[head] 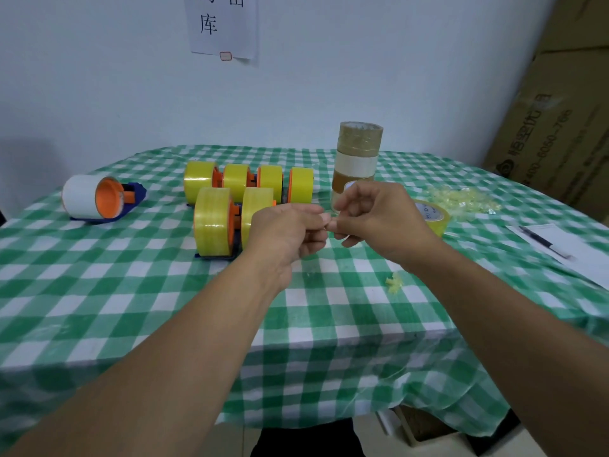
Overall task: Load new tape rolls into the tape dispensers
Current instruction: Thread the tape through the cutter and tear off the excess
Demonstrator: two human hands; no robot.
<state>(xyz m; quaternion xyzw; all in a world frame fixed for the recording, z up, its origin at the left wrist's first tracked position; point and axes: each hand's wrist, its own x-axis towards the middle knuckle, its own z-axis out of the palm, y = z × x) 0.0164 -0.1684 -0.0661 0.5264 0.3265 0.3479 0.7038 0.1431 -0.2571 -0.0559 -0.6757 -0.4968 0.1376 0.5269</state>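
A person's two bare forearms reach in from the near edge of a table covered with a green-and-white checked cloth (131, 291). The left hand (286, 230) and the right hand (379, 219) meet above the middle of the surface. Both have their fingers curled, and their fingertips touch in a pinch. It cannot be told whether anything thin and clear is held between them.

Just behind the right hand, and partly hidden by it, a loose roll of yellowish clear tape (436, 221) lies flat on the cloth. Just behind the left hand stand six yellow tape rolls mounted on orange-and-blue plastic dispensers (212, 222), four in a back row and two in front. The front right one is partly covered by the left hand.

Toward the far edge, behind the right hand, an upright stack of brown and white tape rolls (359, 156) rises. Near the left edge, well apart from the rest, a white tape roll on an orange hub in a blue dispenser (89, 199) rests alone.

A heap of crumpled yellow tape scraps (461, 199) lies toward the right edge. One small yellow scrap (393, 282) lies near the right wrist. At the right edge a black pen (540, 241) rests on a white sheet of paper (580, 255).

Behind the table is a pale wall with a white paper notice (224, 24) bearing black characters. Brown cardboard boxes (560, 110) stand by the far right corner.
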